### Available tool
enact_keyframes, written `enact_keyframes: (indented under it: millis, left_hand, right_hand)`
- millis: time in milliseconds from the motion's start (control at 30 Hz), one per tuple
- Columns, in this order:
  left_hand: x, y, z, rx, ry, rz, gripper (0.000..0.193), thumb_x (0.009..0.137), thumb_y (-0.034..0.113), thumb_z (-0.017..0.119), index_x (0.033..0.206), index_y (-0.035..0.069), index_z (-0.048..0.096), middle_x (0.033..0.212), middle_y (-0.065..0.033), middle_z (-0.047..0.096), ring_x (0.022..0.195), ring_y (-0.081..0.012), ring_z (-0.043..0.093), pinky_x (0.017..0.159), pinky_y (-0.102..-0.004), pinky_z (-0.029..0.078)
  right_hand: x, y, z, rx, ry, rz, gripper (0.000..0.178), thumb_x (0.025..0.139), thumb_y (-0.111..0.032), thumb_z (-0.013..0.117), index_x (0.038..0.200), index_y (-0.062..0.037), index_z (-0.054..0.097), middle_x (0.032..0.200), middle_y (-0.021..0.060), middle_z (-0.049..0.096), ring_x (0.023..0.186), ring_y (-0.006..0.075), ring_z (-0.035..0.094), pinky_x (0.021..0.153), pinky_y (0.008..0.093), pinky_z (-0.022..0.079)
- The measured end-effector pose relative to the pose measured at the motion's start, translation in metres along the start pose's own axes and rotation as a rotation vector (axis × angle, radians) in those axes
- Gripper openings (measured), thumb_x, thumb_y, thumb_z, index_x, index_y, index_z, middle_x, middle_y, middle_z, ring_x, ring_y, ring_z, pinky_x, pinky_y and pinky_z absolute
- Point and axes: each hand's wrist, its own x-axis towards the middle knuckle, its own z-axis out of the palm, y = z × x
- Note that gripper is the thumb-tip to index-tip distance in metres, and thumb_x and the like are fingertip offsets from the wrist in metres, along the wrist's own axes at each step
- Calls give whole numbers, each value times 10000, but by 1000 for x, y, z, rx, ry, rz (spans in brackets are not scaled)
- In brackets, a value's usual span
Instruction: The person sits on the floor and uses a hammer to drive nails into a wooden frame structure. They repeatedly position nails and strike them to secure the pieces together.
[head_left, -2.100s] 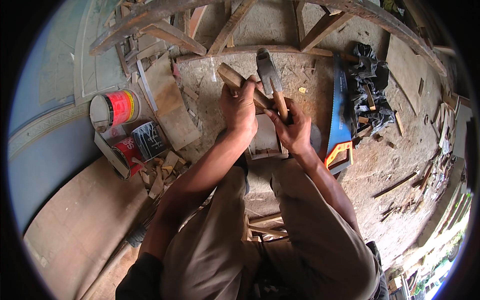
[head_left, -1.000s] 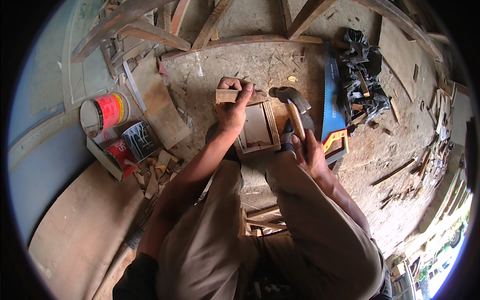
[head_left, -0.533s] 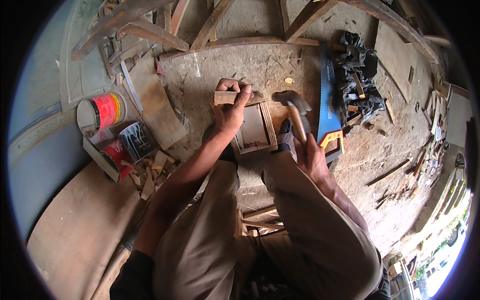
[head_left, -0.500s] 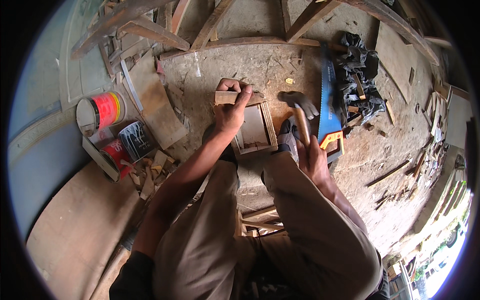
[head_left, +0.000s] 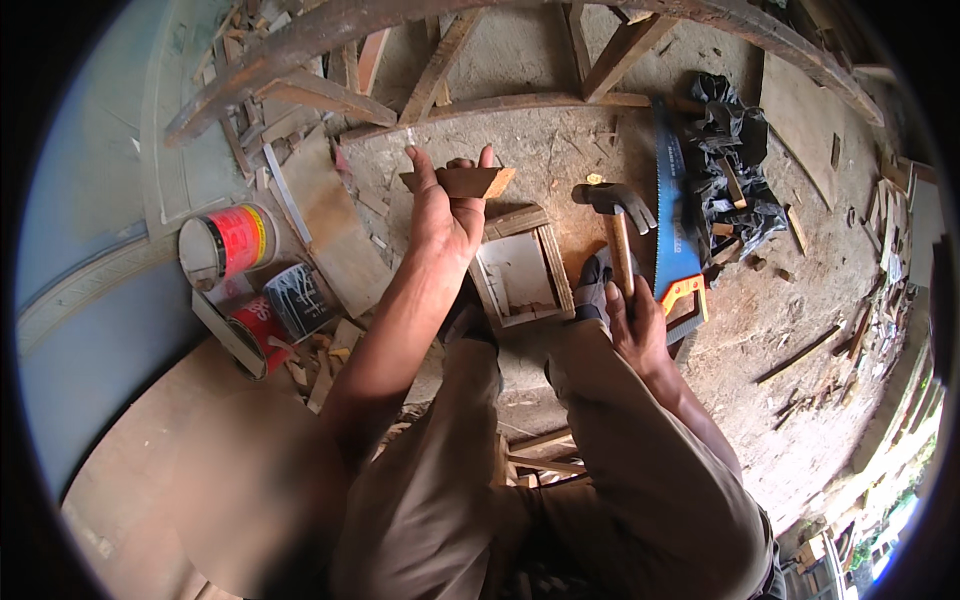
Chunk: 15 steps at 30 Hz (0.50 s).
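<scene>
In my left hand (head_left: pixel 440 222) is a short wood offcut (head_left: pixel 465 182) with a slanted, pale cut end. The palm is turned up and the fingers hold the piece from beneath. Just below it, a small rectangular wooden frame (head_left: pixel 556 262) with a pale panel inside sits between my feet. My right hand (head_left: pixel 640 325) is wrapped round the wooden handle of a claw hammer (head_left: pixel 620 250). Its dark metal head is beside the frame's far right corner, apart from the frame.
A blue handsaw (head_left: pixel 676 215) with an orange handle lies right of the hammer, next to crumpled black plastic (head_left: pixel 735 150). Paint cans (head_left: pixel 235 240) and wood scraps stand at left. A timber structure (head_left: pixel 520 104) spans the far side. Loose sticks (head_left: pixel 800 355) lie at right.
My left hand has turned palm up and moved away from the frame with the offcut, which now shows another side. The hammer stays in my right hand, its head now clearer and tilted differently.
</scene>
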Motion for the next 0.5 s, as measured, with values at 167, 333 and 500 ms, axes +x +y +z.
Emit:
enact_keyframes:
  millis: [167, 333, 500]
  left_hand:
    - [5, 2, 0, -61, 15, -75, 450, 914, 405, 610, 1005, 1, 435, 701, -87, 504, 647, -193, 565, 973, -513, 545]
    - [5, 0, -1, -45, 41, -70, 425, 929, 388, 605, 977, -1, 441, 719, -95, 513, 660, -196, 571, 968, -505, 553]
    - [-3, -5, 10, 59, -38, -24, 331, 917, 303, 645, 923, 45, 437, 827, -78, 506, 765, -209, 535, 927, -475, 524]
  right_hand:
    - [8, -12, -6, 12, 6, -42, 324, 997, -307, 556, 917, 1, 488, 576, 214, 539, 528, 381, 612, 471, 409, 423]
    - [6, -12, -6, 20, -25, 7, 345, 995, -334, 556, 939, 3, 502, 579, 200, 539, 510, 328, 598, 493, 402, 432]
    - [8, -7, -4, 42, -24, 23, 391, 991, -376, 558, 944, 9, 516, 599, 151, 560, 526, 221, 566, 516, 370, 436]
